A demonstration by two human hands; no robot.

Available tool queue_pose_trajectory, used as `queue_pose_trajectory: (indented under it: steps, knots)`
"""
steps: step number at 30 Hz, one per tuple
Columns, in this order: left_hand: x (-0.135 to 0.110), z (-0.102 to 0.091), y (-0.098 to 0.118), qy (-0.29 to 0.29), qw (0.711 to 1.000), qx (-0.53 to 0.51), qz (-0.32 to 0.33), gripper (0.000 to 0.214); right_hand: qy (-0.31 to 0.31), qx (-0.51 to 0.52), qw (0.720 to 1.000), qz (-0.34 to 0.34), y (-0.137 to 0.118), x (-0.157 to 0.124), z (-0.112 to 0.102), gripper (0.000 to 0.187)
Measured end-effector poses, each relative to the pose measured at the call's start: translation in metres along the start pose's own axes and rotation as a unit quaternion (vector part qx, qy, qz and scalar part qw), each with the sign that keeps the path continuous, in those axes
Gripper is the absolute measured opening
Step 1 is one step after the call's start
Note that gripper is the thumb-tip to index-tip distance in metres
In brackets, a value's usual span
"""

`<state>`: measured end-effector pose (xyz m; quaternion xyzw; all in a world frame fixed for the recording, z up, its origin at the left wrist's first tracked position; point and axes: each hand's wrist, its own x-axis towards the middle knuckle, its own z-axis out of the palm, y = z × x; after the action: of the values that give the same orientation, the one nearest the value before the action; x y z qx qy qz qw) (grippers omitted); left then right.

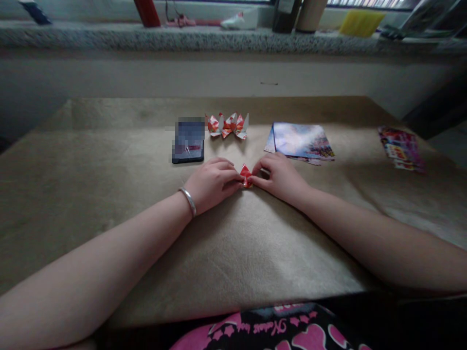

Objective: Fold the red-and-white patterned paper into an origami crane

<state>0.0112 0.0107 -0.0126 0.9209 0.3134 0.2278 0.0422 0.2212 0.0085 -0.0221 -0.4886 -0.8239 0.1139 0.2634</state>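
Observation:
A small red and white folded paper piece [246,175] sits on the tan table cover [109,160] at the middle. My left hand [213,183] pinches its left side with curled fingers; a silver bracelet [188,201] is on that wrist. My right hand [279,176] pinches its right side, fingers closed. Both hands rest on the cover. Behind them lie finished folded paper shapes [228,125] in the same red and white pattern.
A dark phone [188,142] lies flat left of the folded shapes. A stack of printed paper squares [301,141] lies to the right, and a colourful packet [400,147] near the right edge. A stone ledge [204,40] with bottles and clutter runs along the back.

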Motion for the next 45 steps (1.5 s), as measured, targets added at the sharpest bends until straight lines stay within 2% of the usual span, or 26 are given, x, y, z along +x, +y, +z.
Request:
queue_pose_trajectory:
  steps: [7, 11, 14, 18, 21, 27, 33, 40, 45]
  knots:
    - [-0.001, 0.0, 0.004, -0.013, 0.998, -0.032, -0.046, 0.023, -0.005, -0.002, 1.0, -0.007, -0.001, 0.0, 0.0, 0.019]
    - [-0.001, -0.001, 0.005, -0.024, 0.998, -0.032, -0.041, 0.022, 0.008, -0.003, 1.0, -0.015, -0.001, -0.001, -0.001, 0.018]
    - [0.0, -0.002, 0.005, -0.034, 0.999, -0.023, -0.029, 0.022, 0.017, 0.012, 0.997, -0.076, -0.001, -0.003, -0.005, 0.012]
    - [0.0, -0.003, 0.003, -0.037, 0.999, -0.015, -0.015, 0.022, -0.026, -0.006, 0.981, -0.192, -0.004, -0.01, -0.013, 0.014]
    - [-0.001, -0.004, 0.002, -0.041, 0.999, -0.008, 0.006, 0.021, -0.043, -0.04, 0.973, -0.223, -0.005, -0.013, -0.016, 0.018]
    - [-0.005, -0.01, 0.0, -0.07, 0.991, 0.045, 0.101, 0.027, -0.054, -0.075, 0.968, -0.233, -0.006, -0.014, -0.016, 0.021]
    - [-0.007, -0.016, 0.004, -0.082, 0.98, 0.124, 0.132, 0.03, -0.052, -0.104, 0.965, -0.236, -0.007, -0.014, -0.017, 0.024]
    - [0.001, -0.015, 0.02, -0.078, 0.975, 0.18, 0.106, 0.024, -0.061, -0.118, 0.962, -0.237, -0.011, -0.013, -0.02, 0.023]
    - [0.003, -0.014, 0.018, -0.084, 0.985, 0.131, 0.078, 0.022, -0.058, -0.104, 0.965, -0.235, -0.012, -0.012, -0.021, 0.021]
